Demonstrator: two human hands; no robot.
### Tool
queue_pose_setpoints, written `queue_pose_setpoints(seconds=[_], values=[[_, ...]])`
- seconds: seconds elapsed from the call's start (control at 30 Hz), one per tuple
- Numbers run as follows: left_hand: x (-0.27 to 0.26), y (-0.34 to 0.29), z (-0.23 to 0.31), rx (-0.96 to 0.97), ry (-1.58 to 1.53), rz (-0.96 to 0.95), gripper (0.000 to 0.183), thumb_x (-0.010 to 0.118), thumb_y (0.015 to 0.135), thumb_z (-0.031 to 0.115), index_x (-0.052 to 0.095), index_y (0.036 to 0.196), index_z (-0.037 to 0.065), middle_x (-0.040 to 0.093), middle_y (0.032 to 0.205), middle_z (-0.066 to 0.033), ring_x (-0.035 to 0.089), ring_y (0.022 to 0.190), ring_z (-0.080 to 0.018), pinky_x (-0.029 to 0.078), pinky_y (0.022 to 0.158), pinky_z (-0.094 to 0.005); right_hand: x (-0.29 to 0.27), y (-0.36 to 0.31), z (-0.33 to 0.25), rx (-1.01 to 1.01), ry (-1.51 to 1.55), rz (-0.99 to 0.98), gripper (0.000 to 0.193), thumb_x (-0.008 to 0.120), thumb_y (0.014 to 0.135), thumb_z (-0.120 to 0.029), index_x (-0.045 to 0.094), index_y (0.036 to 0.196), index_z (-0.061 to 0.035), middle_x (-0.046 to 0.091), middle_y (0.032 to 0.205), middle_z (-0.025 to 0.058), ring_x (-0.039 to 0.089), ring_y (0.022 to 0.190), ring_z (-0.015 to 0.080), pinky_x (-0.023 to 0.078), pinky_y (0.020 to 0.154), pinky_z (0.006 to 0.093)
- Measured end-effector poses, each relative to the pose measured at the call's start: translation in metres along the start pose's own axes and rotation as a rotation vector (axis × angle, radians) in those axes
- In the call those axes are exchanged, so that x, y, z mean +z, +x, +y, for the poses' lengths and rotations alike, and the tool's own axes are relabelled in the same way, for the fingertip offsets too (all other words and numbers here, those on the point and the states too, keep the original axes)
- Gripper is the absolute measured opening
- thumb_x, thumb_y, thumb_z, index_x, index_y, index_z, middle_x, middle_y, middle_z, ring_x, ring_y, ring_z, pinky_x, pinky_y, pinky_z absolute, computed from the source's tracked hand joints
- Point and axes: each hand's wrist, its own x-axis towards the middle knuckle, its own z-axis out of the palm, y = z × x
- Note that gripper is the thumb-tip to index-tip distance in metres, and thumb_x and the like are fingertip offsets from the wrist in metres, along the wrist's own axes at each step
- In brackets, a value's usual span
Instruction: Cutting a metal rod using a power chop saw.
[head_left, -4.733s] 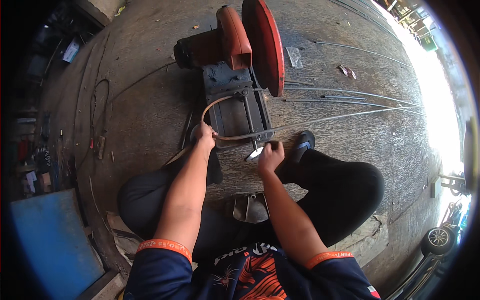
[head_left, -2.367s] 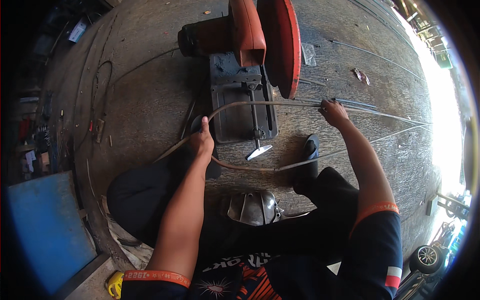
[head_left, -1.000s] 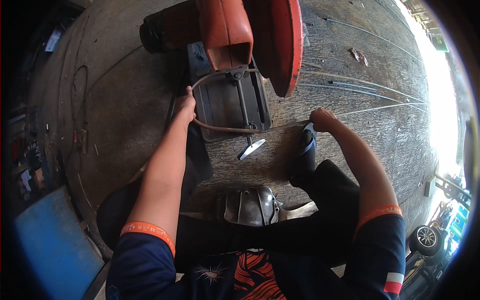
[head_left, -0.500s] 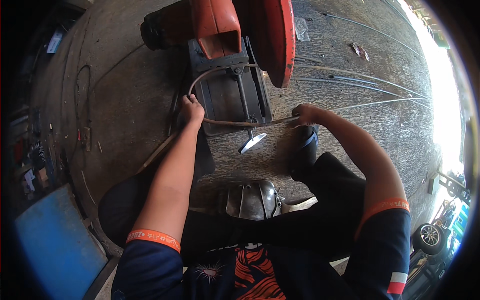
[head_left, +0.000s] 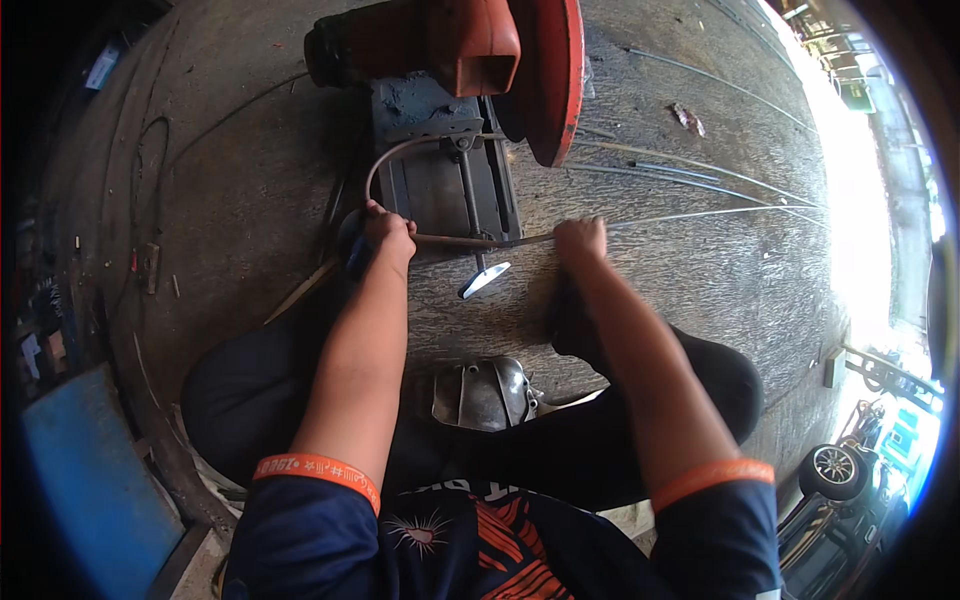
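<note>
A brownish metal rod (head_left: 465, 241) forms a U-shaped bend at the left of a red cut-off saw (head_left: 465, 50). Its far arm runs into the clamp (head_left: 462, 144) on the saw's base; the near arm crosses over the clamp's screw. My left hand (head_left: 390, 230) is closed round the rod just past the bend. Farther right along the near arm, my right hand (head_left: 582, 243) grips it in a fist, knuckles up. Past that fist a thin light rod (head_left: 690, 215) runs on to the right; whether it is the same piece is hidden.
Several long rods (head_left: 720, 165) lie on the worn floor to the right. The clamp's shiny handle (head_left: 484, 281) sticks out toward me. A dull metal casing (head_left: 484, 393) rests between my legs. A blue panel (head_left: 95, 490) stands at lower left, and a toy-like vehicle (head_left: 838, 470) at lower right.
My right hand has moved left along the rod and turned knuckles up, its forearm now straighter. My left hand stays near the bend. The whole view has shifted slightly.
</note>
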Motion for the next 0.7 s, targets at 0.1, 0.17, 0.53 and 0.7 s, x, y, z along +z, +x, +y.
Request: queue_pose_setpoints(seconds=[0.1,0.17,0.53,0.7], values=[[-0.01,0.007,0.002,-0.01,-0.112,-0.062,0.047,0.037,0.093,0.05,0.05,0.101,0.006,0.047,0.062,-0.0057,0.041,0.042,-0.0148,0.034,0.036,-0.026,-0.017,-0.064,-0.073,0.156,0.282,-0.101,0.022,0.052,0.083,-0.018,0.066,0.097,-0.0083,0.065,0.104,0.0097,0.063,0.097,0.0246,0.05,0.079,0.0357],[-0.007,0.004,0.004,-0.027,-0.067,-0.016,0.048,0.039,0.092,0.052,0.052,0.098,0.006,0.049,0.066,-0.0059,0.043,0.043,-0.0167,0.035,0.038,-0.0284,-0.027,-0.098,-0.107,0.115,0.496,-0.288,0.028,0.057,0.077,-0.019,0.066,0.1,-0.0079,0.063,0.108,0.0145,0.06,0.103,0.0283,0.049,0.086,0.038],[0.002,-0.016,0.004,-0.37,-0.451,-0.169,0.056,0.039,0.084,0.067,0.042,0.075,0.013,0.035,0.059,-0.0007,0.028,0.045,-0.0141,0.03,0.045,-0.0264,-0.025,-0.132,-0.078,0.106,0.629,-0.137,0.038,0.064,0.074,-0.03,0.064,0.1,-0.0032,0.064,0.096,0.0209,0.062,0.091,0.0342,0.05,0.08,0.041],[-0.007,-0.016,0.011,-0.292,-0.37,-0.168,0.059,0.036,0.083,0.069,0.036,0.07,0.011,0.028,0.056,0.0004,0.026,0.044,-0.0139,0.027,0.043,-0.0263,-0.032,-0.112,-0.106,0.095,0.754,0.233,0.035,0.059,0.075,-0.018,0.059,0.105,0.0001,0.061,0.101,0.021,0.061,0.091,0.0359,0.049,0.079,0.043]])
